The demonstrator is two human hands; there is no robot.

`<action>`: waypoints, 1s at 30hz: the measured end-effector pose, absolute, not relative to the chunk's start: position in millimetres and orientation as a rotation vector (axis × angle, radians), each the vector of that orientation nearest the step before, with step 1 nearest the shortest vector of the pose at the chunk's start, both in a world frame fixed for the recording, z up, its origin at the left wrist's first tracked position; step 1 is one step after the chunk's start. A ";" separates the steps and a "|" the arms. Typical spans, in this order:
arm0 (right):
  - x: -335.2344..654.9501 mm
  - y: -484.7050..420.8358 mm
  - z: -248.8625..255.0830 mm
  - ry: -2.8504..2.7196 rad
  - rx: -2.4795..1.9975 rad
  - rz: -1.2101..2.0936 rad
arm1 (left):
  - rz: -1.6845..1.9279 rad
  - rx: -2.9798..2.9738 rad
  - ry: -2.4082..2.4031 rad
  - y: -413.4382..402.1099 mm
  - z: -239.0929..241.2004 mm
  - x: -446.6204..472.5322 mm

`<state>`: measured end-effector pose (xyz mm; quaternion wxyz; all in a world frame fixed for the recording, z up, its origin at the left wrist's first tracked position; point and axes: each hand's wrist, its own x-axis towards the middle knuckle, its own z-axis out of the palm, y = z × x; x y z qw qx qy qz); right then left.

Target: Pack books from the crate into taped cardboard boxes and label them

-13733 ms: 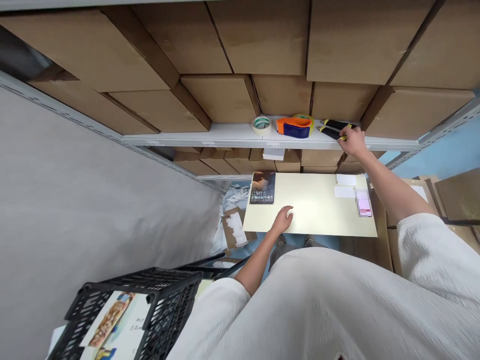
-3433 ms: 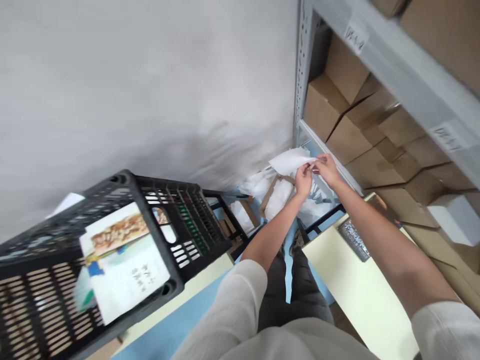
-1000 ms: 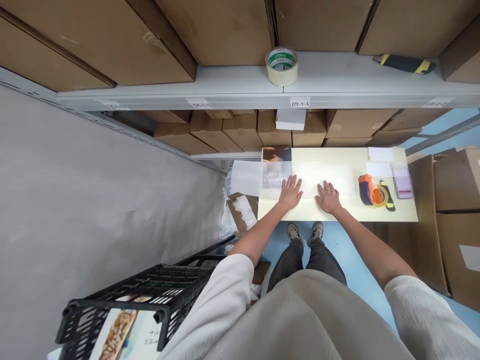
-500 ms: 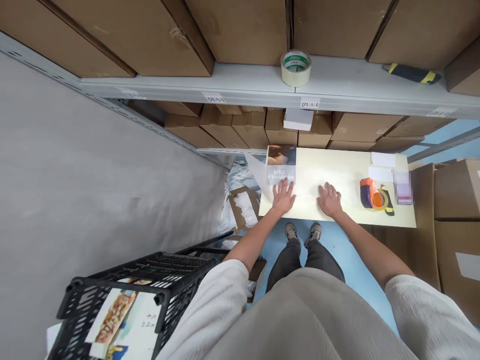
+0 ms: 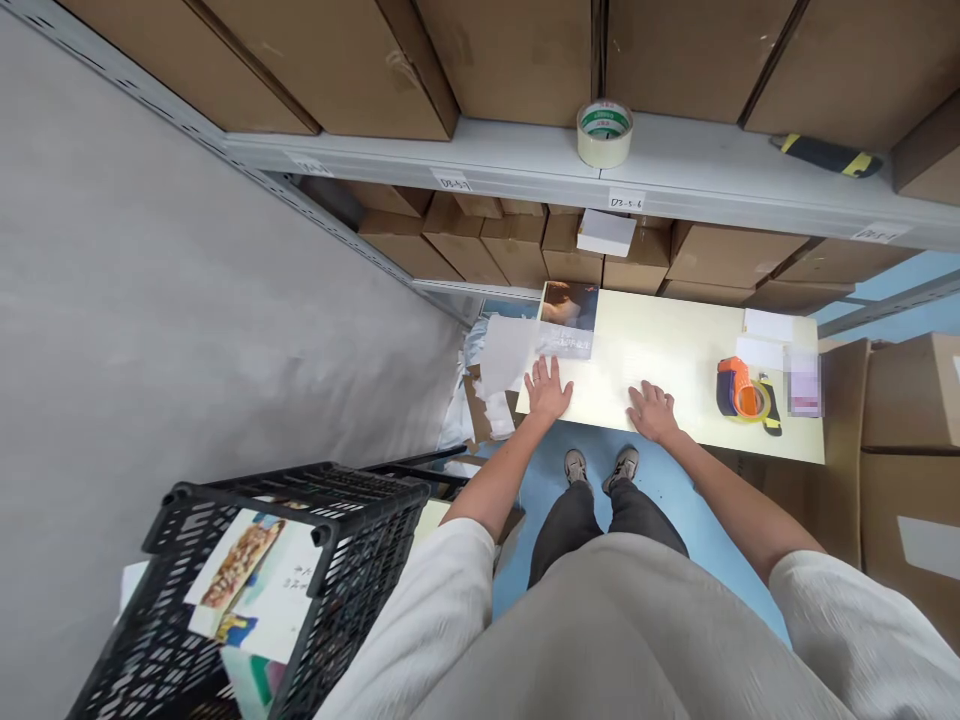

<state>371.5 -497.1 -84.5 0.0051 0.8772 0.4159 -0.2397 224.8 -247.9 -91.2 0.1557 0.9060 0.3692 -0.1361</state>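
Observation:
A thin translucent sheet [image 5: 600,362] lies spread on the pale yellow table [image 5: 675,330], partly over a dark-covered book [image 5: 568,312] at the table's far left corner. My left hand [image 5: 548,386] lies flat on the sheet's left end near the table's left edge, fingers spread. Further right, my right hand [image 5: 651,410] also rests flat on the sheet by the front edge, fingers apart. Neither hand holds anything.
An orange and blue tape dispenser [image 5: 739,392], white cards [image 5: 766,326] and a pink item sit at the table's right. A tape roll [image 5: 604,132] and a black-yellow knife [image 5: 823,155] lie on the shelf among cardboard boxes. A black crate [image 5: 247,590] with books stands at lower left.
Both hands have slid slightly left and toward the front edge, flattening the translucent sheet. The sheet's left end now hangs past the table's left edge. My view has shifted a little.

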 end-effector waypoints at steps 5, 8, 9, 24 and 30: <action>364.8 -495.6 -92.8 1.172 2.850 -0.669 | -0.424 2.640 0.870 -253.0 -96.5 218.7; 362.6 -494.5 -101.0 1.102 2.851 -0.741 | -0.452 2.646 0.866 -254.7 -99.4 208.5; 361.7 -495.0 -103.8 1.102 2.852 -0.752 | -0.449 2.654 0.859 -254.5 -99.5 204.5; 342.4 -503.4 -115.8 1.190 2.867 -0.640 | -0.363 2.735 0.868 -243.1 -85.3 159.4; 333.1 -475.7 -109.3 1.210 2.861 -0.539 | -0.240 2.752 0.647 -242.6 -90.4 172.5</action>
